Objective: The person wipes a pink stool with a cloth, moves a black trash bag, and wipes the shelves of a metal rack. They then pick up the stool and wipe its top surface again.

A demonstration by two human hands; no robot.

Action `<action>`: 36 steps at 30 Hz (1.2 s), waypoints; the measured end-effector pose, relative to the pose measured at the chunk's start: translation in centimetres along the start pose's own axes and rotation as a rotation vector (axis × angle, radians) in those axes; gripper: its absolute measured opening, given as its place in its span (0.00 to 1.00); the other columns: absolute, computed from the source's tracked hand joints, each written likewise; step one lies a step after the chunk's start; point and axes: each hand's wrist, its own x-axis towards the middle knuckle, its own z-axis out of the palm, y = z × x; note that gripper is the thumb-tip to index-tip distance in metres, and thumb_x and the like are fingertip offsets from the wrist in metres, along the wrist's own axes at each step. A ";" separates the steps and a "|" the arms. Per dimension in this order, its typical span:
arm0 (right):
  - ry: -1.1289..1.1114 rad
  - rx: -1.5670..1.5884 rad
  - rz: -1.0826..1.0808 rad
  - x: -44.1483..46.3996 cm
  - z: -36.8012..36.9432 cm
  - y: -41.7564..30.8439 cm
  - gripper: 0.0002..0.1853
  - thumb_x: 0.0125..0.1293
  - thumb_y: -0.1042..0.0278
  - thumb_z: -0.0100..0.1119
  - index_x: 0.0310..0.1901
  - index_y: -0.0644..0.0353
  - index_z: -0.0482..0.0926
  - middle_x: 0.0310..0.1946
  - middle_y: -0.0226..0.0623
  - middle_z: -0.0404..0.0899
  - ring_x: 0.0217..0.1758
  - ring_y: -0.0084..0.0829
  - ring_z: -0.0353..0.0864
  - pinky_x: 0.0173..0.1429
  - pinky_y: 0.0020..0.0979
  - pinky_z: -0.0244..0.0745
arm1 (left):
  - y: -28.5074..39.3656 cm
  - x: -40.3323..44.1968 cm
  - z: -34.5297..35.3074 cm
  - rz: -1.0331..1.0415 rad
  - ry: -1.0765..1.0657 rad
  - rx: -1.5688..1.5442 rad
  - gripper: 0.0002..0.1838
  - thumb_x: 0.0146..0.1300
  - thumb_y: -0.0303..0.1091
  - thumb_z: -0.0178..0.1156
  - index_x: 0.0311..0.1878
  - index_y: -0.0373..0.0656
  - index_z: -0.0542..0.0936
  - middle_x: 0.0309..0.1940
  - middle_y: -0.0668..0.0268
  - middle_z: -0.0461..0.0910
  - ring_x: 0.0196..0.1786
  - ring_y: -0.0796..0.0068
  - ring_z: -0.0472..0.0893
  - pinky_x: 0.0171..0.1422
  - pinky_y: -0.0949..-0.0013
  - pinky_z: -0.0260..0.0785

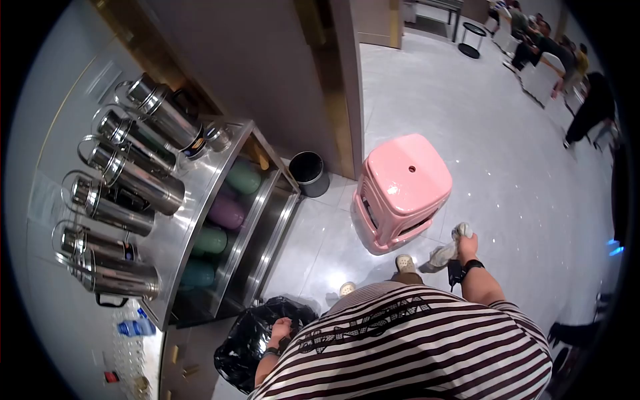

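Observation:
My right hand [468, 241] is closed on a crumpled greyish-white cloth [443, 256], which hangs down beside my shoe. A dark item dangles near that wrist. My left hand [281, 328] is low, over the edge of a bin lined with a black bag [243, 343]; its fingers look curled, and I cannot make out whether anything is in them. In front of me on the tiled floor stands a pink plastic stool [408, 177] with a small hole in its top, apart from both hands.
On the left, a metal shelf unit [200, 193] holds several steel flasks [137, 173] on top and coloured flasks [227, 212] below. A small black bin [309, 175] stands by the wall. Glasses and a blue-labelled bottle [136, 327] are at lower left. Several people sit at upper right.

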 end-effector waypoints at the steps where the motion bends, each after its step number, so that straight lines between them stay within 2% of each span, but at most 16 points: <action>1: -0.015 -0.030 -0.012 1.5 -0.3 0.0 0.19 0.58 0.63 0.60 0.49 0.64 0.74 0.43 0.45 0.79 0.48 0.37 0.79 0.52 0.37 0.72 | 0.1 -1.0 1.8 0.030 0.086 -0.020 0.07 0.63 0.35 0.59 0.39 0.43 0.80 0.24 0.70 0.77 0.25 0.79 0.75 0.30 0.72 0.69; 2: -0.033 0.024 -0.044 3.1 -0.3 0.1 0.18 0.55 0.69 0.56 0.48 0.65 0.74 0.41 0.46 0.79 0.45 0.39 0.80 0.49 0.38 0.74 | 0.9 -1.9 4.4 -0.001 0.277 0.200 0.08 0.63 0.36 0.59 0.38 0.42 0.81 0.26 0.69 0.79 0.27 0.80 0.76 0.32 0.72 0.71; 3: -0.057 0.076 -0.083 5.2 -0.5 -0.1 0.18 0.51 0.76 0.52 0.47 0.65 0.73 0.39 0.46 0.79 0.42 0.40 0.80 0.46 0.39 0.76 | 0.6 -1.6 5.6 0.080 0.303 0.519 0.12 0.63 0.40 0.57 0.38 0.40 0.82 0.30 0.62 0.82 0.31 0.72 0.80 0.38 0.67 0.73; 5: -0.187 0.157 -0.157 9.2 -0.9 -1.3 0.19 0.52 0.80 0.49 0.49 0.65 0.71 0.41 0.44 0.77 0.43 0.39 0.80 0.47 0.37 0.76 | -1.3 1.1 8.0 0.029 0.271 0.598 0.17 0.62 0.44 0.54 0.40 0.39 0.83 0.34 0.55 0.83 0.39 0.60 0.83 0.47 0.63 0.73; 7: -0.304 0.032 -0.253 14.6 -1.4 -2.1 0.25 0.52 0.77 0.51 0.55 0.66 0.70 0.48 0.47 0.77 0.52 0.39 0.78 0.57 0.36 0.71 | 3.2 -0.2 13.7 0.025 0.073 0.779 0.21 0.61 0.47 0.54 0.45 0.38 0.81 0.41 0.49 0.81 0.49 0.51 0.79 0.56 0.60 0.70; 11: -0.420 0.044 -0.392 19.4 0.7 -6.9 0.33 0.53 0.75 0.54 0.64 0.62 0.62 0.57 0.52 0.71 0.59 0.41 0.73 0.61 0.36 0.68 | 7.7 3.0 24.1 0.173 0.123 0.782 0.26 0.61 0.49 0.55 0.54 0.38 0.76 0.56 0.49 0.74 0.60 0.53 0.72 0.65 0.62 0.63; 12: -0.473 -0.009 -0.419 20.7 2.1 -8.1 0.35 0.54 0.74 0.55 0.66 0.61 0.61 0.58 0.53 0.70 0.61 0.42 0.72 0.61 0.36 0.68 | 9.0 3.8 26.4 0.245 0.090 0.717 0.26 0.61 0.49 0.55 0.55 0.38 0.76 0.55 0.49 0.75 0.59 0.53 0.72 0.65 0.63 0.63; 13: -0.524 -0.058 -0.451 22.1 3.6 -9.2 0.36 0.54 0.73 0.56 0.68 0.60 0.59 0.60 0.54 0.68 0.62 0.43 0.71 0.62 0.36 0.67 | 10.4 4.4 28.6 0.309 0.139 0.730 0.24 0.62 0.46 0.57 0.56 0.40 0.75 0.45 0.52 0.80 0.48 0.61 0.79 0.54 0.65 0.69; 17: -0.783 -0.365 -0.602 22.4 10.9 -11.8 0.41 0.53 0.67 0.63 0.68 0.59 0.55 0.59 0.50 0.66 0.56 0.47 0.74 0.58 0.37 0.70 | 18.7 0.4 35.4 0.367 0.060 0.580 0.23 0.64 0.44 0.56 0.58 0.42 0.74 0.48 0.55 0.79 0.52 0.63 0.77 0.57 0.64 0.68; 19: -0.545 -0.534 -0.758 19.3 13.0 -12.1 0.48 0.47 0.59 0.68 0.68 0.64 0.54 0.67 0.56 0.51 0.63 0.54 0.67 0.65 0.39 0.64 | 19.1 0.3 35.8 0.423 0.073 0.551 0.25 0.62 0.45 0.58 0.58 0.40 0.73 0.46 0.56 0.80 0.49 0.65 0.78 0.56 0.65 0.68; 20: -0.670 -0.576 -0.614 15.3 10.0 -16.4 0.55 0.41 0.54 0.72 0.68 0.66 0.50 0.70 0.57 0.36 0.68 0.57 0.57 0.69 0.40 0.60 | 19.3 0.3 35.5 0.450 0.079 0.548 0.26 0.61 0.45 0.59 0.58 0.39 0.73 0.44 0.57 0.80 0.47 0.66 0.79 0.55 0.66 0.69; 23: -0.639 -0.534 -0.679 15.9 10.4 -15.4 0.59 0.38 0.58 0.76 0.69 0.63 0.47 0.71 0.54 0.33 0.69 0.55 0.57 0.70 0.38 0.61 | 19.3 -0.2 34.5 0.308 0.120 0.599 0.24 0.64 0.45 0.58 0.59 0.43 0.73 0.49 0.55 0.79 0.52 0.63 0.77 0.59 0.64 0.67; 27: -0.692 -0.432 -0.685 18.9 12.7 -12.4 0.62 0.36 0.61 0.78 0.70 0.62 0.44 0.71 0.55 0.34 0.71 0.53 0.53 0.71 0.38 0.59 | 19.8 3.7 35.4 0.134 0.153 0.652 0.32 0.61 0.54 0.59 0.62 0.43 0.70 0.52 0.51 0.77 0.56 0.59 0.76 0.61 0.63 0.66; 28: -0.698 -0.434 -0.666 18.7 12.3 -12.6 0.63 0.36 0.62 0.78 0.70 0.62 0.43 0.71 0.55 0.35 0.72 0.53 0.51 0.71 0.38 0.58 | 21.3 4.6 36.2 0.109 0.074 0.639 0.39 0.59 0.57 0.60 0.67 0.43 0.64 0.57 0.48 0.72 0.59 0.57 0.73 0.63 0.61 0.64; 33: -0.720 -0.486 -0.655 18.7 12.2 -13.4 0.66 0.33 0.62 0.79 0.70 0.63 0.41 0.72 0.56 0.34 0.73 0.53 0.49 0.73 0.40 0.55 | 27.6 12.5 44.7 0.427 0.067 0.267 0.51 0.53 0.57 0.66 0.72 0.42 0.52 0.65 0.44 0.60 0.67 0.51 0.64 0.69 0.59 0.57; 36: -0.715 -0.501 -0.722 19.9 12.9 -12.8 0.65 0.35 0.65 0.78 0.70 0.63 0.39 0.71 0.56 0.38 0.72 0.52 0.50 0.72 0.42 0.55 | 27.1 21.2 50.5 0.832 0.221 0.312 0.62 0.46 0.54 0.72 0.73 0.41 0.40 0.69 0.45 0.56 0.71 0.47 0.56 0.72 0.56 0.53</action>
